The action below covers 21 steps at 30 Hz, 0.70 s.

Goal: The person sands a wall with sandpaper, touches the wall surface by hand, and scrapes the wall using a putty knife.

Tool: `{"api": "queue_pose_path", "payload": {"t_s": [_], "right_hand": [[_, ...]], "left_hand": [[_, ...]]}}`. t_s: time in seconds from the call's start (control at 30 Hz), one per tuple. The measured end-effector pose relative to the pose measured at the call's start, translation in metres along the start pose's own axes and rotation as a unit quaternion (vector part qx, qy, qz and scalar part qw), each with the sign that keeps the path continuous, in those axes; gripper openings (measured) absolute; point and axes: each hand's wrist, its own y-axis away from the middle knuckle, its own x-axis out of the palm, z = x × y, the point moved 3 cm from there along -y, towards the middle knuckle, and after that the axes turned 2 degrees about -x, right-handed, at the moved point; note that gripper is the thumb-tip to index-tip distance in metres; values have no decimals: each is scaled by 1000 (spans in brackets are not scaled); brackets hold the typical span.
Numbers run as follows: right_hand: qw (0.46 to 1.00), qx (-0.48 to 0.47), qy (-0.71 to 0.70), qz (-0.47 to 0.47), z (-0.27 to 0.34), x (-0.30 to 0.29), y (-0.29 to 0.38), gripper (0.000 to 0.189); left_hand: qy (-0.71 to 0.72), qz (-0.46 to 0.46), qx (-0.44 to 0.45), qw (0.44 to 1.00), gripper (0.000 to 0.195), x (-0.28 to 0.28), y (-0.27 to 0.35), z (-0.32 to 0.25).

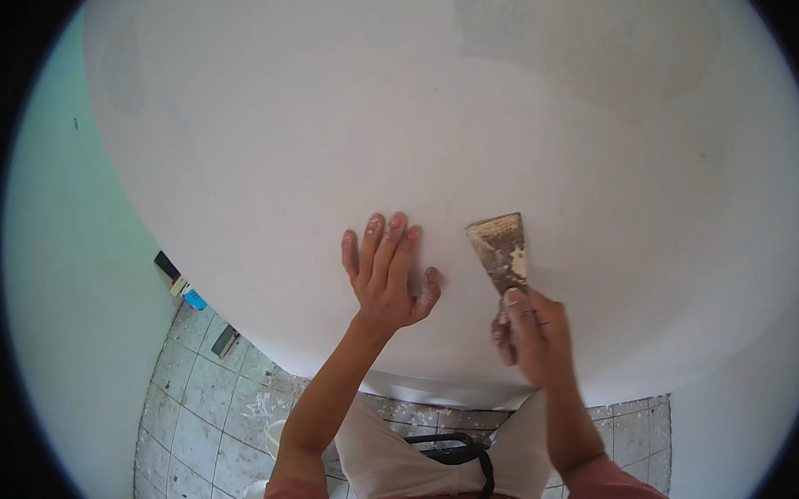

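Before me rises a pale wall [297, 147] with greyish patches near the top. My left hand [389, 269] lies on it, palm down and fingers spread, holding nothing. To its right, my right hand [532, 327] is closed around the handle of a putty knife [502, 250], whose blade points up and is caked with dried yellowish and white filler. The fist hides the handle. I cannot tell whether the blade touches the wall.
A green wall [57, 237] stands at the left. On the stained tile floor [196, 401] lie a grey block-shaped thing [225, 340] and a blue-labelled container [194, 299]. A white bucket [273, 438] is partly behind my left arm.
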Motion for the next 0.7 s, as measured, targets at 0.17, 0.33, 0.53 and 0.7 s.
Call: {"api": "queue_pose_path", "payload": {"t_s": [0.17,0.33,0.53,0.7], "right_hand": [[987,9,157,39,44,-21,-12,32],[967,-45,249,23,58,-10,-15,31],[975,-21,222,3,57,-8,-14,31],[974,-21,227,6,53,-7,-19,30]], "left_hand": [[-6,20,-75,997,62,-1,-31,-20],[-51,10,-72,996,65,6,-34,-24],[-45,-4,-71,996,62,9,-32,-24],[-29,-19,-87,996,60,11,-31,-23]]}}
